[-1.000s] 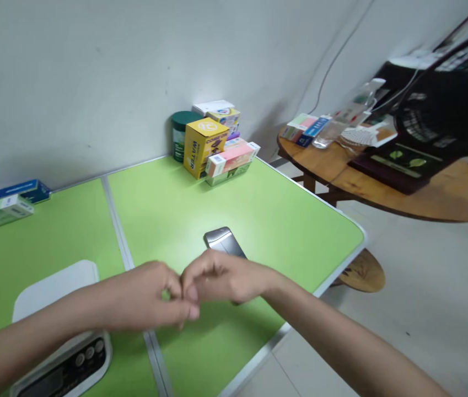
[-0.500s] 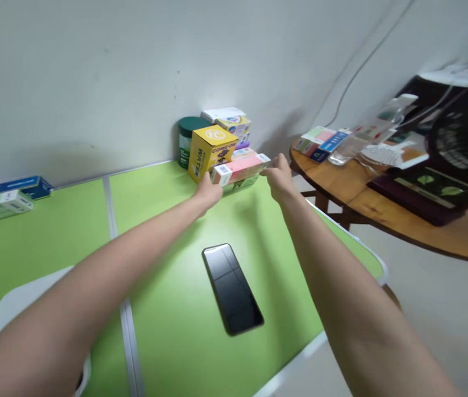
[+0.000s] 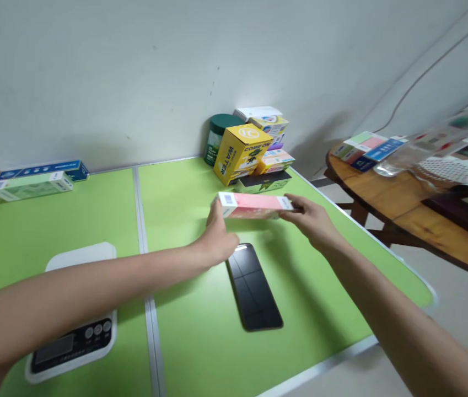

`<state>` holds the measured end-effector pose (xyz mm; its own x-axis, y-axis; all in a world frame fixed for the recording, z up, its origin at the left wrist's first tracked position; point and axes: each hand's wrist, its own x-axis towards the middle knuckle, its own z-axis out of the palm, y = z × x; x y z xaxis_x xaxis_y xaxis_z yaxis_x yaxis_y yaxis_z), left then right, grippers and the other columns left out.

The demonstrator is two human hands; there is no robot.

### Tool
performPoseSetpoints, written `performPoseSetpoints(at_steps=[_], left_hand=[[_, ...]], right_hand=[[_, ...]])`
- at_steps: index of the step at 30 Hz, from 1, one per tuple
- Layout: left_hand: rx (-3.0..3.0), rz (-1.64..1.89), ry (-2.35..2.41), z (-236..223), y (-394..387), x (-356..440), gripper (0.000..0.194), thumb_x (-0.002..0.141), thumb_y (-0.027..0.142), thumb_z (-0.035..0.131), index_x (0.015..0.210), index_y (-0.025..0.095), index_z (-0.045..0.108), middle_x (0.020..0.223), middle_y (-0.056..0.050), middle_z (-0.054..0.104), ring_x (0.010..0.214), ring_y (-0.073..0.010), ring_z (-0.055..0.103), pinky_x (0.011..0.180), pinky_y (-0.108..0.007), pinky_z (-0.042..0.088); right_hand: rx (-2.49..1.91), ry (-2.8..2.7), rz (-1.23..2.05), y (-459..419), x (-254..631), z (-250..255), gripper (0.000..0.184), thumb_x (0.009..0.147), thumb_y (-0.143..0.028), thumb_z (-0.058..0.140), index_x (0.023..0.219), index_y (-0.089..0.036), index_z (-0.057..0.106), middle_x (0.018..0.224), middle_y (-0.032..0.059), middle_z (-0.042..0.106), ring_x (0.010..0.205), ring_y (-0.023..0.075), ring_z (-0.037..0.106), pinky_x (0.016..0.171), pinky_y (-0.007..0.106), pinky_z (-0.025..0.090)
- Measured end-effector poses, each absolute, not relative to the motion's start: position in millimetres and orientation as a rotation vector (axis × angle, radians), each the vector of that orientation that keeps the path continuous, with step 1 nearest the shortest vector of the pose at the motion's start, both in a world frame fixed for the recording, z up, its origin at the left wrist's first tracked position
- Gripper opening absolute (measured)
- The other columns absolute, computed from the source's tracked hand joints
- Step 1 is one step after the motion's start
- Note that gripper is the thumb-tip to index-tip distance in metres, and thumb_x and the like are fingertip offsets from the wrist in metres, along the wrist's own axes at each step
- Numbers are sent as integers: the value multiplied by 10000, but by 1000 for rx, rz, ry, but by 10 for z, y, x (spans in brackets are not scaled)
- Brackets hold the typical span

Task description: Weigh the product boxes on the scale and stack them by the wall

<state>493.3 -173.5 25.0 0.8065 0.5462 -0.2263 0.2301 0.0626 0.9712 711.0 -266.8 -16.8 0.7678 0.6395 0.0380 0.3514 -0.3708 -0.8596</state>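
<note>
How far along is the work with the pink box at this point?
Looks done: the slim pink-and-white cardboard box is raised above the light-green table, apart from the yellow cardboard box. In hand: the left hand holds one end, the right hand the other. Remaining: probably setting it down; where, the picture does not settle.

The yellow cube-shaped cardboard box (image 3: 242,154) reads "WATER" on one side and "COME ON" on another; smaller print there is probably too blurred to read.
</note>
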Motion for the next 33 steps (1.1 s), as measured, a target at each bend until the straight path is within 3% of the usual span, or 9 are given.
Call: performPoseSetpoints(at_steps=[4,9,15,21,24,27,29,33], left_hand=[[1418,20,975,504,-1874,3950,928,805,189,515,1470,358,-110,1595,-50,46,1405,-347,250,1126,-542,241],[1452,236,1290,544,-1797,2828,900,784,400,579,1446,484,-25,1591,38,39,1370,-392,312,1023,-608,386],[1488,427,1383,505,-1598,1876,816,813,403,543,1471,427,60,1568,45,187,1407,-307,271,1092,-495,381],[1298,454,1441,291,-1531,1555,785,799,295,530,1476,357,139,1572,-7,186,1415,-323,241,1153,-538,241],[1335,437,1448,173,-1409,1426,803,801,288,558,1476,368,131,1563,-38,214,1417,-360,213,1135,-599,216],[1487,463,1447,82,-1186,1305,848,777,301,629,1467,395,146,1492,-64,349,1371,-363,314,1101,-609,273],[1599,462,1390,33,-1022,1269,807,751,276,667,1440,377,259,1416,-70,431,1273,-328,449,1073,-554,353],[1729,405,1104,-22,-763,1291,433,778,221,635,1204,259,563,1216,-63,561,1003,-216,608,914,-411,508]], right_hand=[[-1903,-951,631,-2694,6429,-81,411,583,-298,702,964,-183,602,837,41,631,775,208,608,730,344,499],[-1636,-1213,799,-2479,5540,134,310,679,-331,700,908,-214,527,755,-4,557,645,155,552,584,288,466],[-1470,-1385,889,-2087,4707,163,234,715,-274,676,861,-217,503,728,-11,531,644,144,496,581,283,437],[-1601,-1522,1021,-1813,4362,8,307,776,-371,644,999,-206,512,882,51,603,759,190,559,675,356,499],[-1677,-1570,1069,-1797,4439,7,494,767,-462,654,1162,-218,484,1033,95,597,838,213,600,741,390,537],[-1743,-1597,1030,-1814,4528,53,609,749,-507,662,1259,-255,442,1091,111,580,827,218,622,758,407,559],[-1763,-1657,1003,-1818,4523,77,557,770,-494,644,1251,-287,455,1051,100,600,806,224,628,758,416,561],[-1748,-1778,959,-1738,4405,98,329,810,-455,598,1109,-324,547,970,84,639,824,259,630,700,416,556]])
